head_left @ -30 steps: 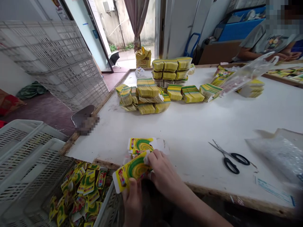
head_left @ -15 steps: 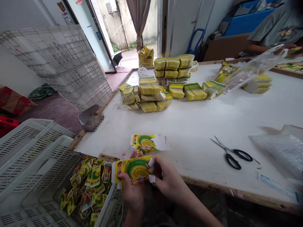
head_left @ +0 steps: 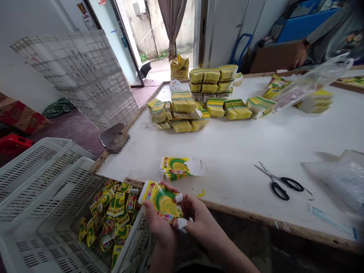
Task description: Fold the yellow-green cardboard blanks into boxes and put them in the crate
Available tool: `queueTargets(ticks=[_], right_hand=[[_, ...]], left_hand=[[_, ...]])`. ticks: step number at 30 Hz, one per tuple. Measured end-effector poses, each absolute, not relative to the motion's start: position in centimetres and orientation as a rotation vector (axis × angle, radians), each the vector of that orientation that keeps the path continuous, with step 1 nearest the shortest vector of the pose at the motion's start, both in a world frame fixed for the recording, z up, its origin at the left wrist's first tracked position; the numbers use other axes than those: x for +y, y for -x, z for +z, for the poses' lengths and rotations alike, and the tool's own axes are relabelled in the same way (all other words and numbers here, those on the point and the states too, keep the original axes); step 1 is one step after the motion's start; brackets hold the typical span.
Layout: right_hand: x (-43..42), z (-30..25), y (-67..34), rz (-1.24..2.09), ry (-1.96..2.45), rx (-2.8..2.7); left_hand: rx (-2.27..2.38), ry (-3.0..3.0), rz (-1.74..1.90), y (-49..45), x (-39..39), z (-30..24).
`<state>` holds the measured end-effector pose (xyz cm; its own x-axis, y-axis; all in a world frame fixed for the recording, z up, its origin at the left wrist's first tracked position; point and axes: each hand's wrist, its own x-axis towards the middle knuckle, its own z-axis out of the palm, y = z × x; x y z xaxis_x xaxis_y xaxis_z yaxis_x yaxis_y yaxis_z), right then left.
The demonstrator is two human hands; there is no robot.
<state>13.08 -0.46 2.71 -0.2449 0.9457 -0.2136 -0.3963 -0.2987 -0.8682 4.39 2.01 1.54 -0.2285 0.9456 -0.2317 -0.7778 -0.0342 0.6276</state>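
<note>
A yellow printed candy carton (head_left: pixel 164 201) with a green swirl is held over the table's front edge. My left hand (head_left: pixel 160 225) grips its left part, thumb on the printed face and fingers behind. At the right end, my right hand (head_left: pixel 196 214) pinches the carton between thumb and fingers; white tape wraps two of its fingertips. Just beyond lies a small stack of flat cartons (head_left: pixel 176 167), the top one showing a white flap to the right. A small yellow scrap (head_left: pixel 201 193) rests on the table beside my right hand.
Black-handled scissors (head_left: pixel 280 184) lie at right, near a clear plastic bag (head_left: pixel 332 182). Stacked carton bundles (head_left: pixel 210 87) stand farther back. A white crate (head_left: pixel 133 246) of yellow packets (head_left: pixel 113 212) sits at lower left. Another person's hand (head_left: pixel 300 55) is at the far right.
The carton has tilted, its right end lower, and my right hand has shifted down along that end. The yellow scrap now shows on the table. The other person's arm has moved. My view has shifted slightly.
</note>
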Motion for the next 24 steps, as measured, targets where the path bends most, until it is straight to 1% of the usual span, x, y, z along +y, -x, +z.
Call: queueTargets(ticks=[3, 7, 10, 13, 15, 17, 20, 24], right_hand=[[-0.4, 2.7, -13.5, 1.694, 0.965, -0.845], [-0.4, 2.8, -14.4, 1.592, 1.059, -0.989], [-0.4, 2.7, -14.5, 1.556, 1.107, -1.087], [-0.5, 2.2, -13.7, 1.578, 1.070, -1.118], [-0.5, 1.7, -12.9, 1.602, 1.035, -1.094], [-0.3, 1.1, -12.5, 1.636, 1.030, -1.026], [0.6, 0.6, -12.7, 1.680, 1.027, -0.897], [1.9, 0.7, -14.3, 1.652, 0.984, -0.789]], left_hand=[[0.922, -0.444, 1.637, -4.4, 1.9, 0.3], [1.041, -0.588, 1.524, -4.0, 1.9, -0.8], [0.995, -0.516, 1.534, -3.8, 2.1, -0.5], [0.783, -0.305, 1.537, -3.9, 2.6, 0.1], [0.686, -0.200, 1.525, -3.9, 3.0, 0.3], [0.689, -0.164, 1.539, -3.9, 3.1, 0.2], [0.828, -0.252, 1.524, -3.9, 3.0, -0.2], [0.967, -0.404, 1.443, -3.6, 3.0, -0.3]])
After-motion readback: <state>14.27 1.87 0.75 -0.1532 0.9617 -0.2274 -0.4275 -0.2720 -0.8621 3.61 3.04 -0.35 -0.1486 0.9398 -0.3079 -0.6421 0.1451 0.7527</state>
